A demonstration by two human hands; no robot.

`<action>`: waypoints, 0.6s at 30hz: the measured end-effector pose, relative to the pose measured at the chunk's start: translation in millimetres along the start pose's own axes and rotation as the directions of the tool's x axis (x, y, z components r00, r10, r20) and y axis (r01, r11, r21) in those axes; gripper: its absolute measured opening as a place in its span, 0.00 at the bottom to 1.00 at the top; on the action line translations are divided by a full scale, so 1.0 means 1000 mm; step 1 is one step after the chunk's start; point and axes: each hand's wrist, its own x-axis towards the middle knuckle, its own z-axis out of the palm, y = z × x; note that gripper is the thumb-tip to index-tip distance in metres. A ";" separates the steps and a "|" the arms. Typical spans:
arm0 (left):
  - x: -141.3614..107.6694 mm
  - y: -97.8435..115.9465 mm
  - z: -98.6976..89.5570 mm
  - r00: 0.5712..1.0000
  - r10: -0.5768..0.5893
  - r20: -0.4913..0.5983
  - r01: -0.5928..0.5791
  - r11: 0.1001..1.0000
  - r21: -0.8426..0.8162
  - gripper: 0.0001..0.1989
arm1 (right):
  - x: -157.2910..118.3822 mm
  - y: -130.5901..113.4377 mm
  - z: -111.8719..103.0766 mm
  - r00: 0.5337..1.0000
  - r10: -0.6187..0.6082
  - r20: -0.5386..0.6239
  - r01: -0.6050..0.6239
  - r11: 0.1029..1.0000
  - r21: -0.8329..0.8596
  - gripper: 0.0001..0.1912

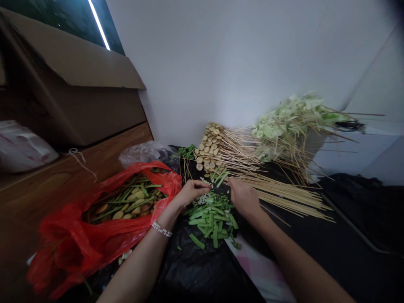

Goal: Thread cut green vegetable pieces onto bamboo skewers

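Note:
My left hand (193, 191), with a beaded bracelet at the wrist, has its thumb and fingertips pinched together above the left edge of the green vegetable pieces (211, 219); what they hold is too small to make out. My right hand (244, 195) is closed, its fingers curled at the right of the pile. Just above it, several green pieces (221, 176) lie close to its fingertips, and whatever is in its grip is hidden. Skewered round yellowish slices (208, 147) are stacked beyond both hands. Bare wooden skewers (290, 198) lie to the right.
An open red plastic bag (129, 235) of slices and green stalks sits at the left. Skewered pale green leaves (293, 118) are heaped at the back right. Clear plastic (147, 153) lies behind the bag. A cardboard box (85, 101) stands at the upper left, beside the white wall (236, 63).

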 end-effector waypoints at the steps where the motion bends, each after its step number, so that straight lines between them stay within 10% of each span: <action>1: 0.000 0.000 -0.001 0.999 0.025 0.046 -0.029 0.994 0.102 0.14 | 0.001 0.001 0.000 1.000 0.006 -0.007 -0.006 1.000 -0.003 0.15; 9: -0.007 0.003 -0.003 0.918 0.032 0.396 -0.170 0.932 0.319 0.13 | 0.000 -0.002 0.000 1.000 -0.004 0.000 0.004 0.999 -0.031 0.16; 18: -0.020 0.014 0.015 0.891 0.093 0.444 -0.370 0.715 0.593 0.11 | -0.001 0.000 0.003 0.997 -0.067 -0.022 0.067 0.998 -0.008 0.16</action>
